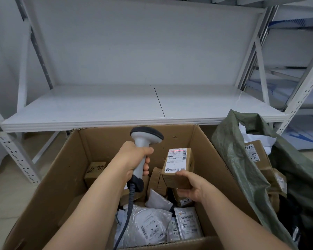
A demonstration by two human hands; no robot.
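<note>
— What are your hands doing?
— My left hand [132, 159] has its fingers [146, 164] wrapped round the grip of the scanner [143, 139]. Its head sticks up above them, and its coiled cable [129, 202] hangs below my wrist.
— And the other?
— My right hand [193, 187] grasps the small parcel [177, 170] by its near end, thumb on top, fingers [183, 191] underneath. The label [175, 160] faces up just beyond my thumb, with a red line across its far edge.
— Where is the parcel against the scanner?
— Just right of my left fingers, not touching. I hold both above the open carton [65, 174], and bagged parcels [148, 226] lie under my wrists. A green sack [242, 150] stands right of my right fingers.
</note>
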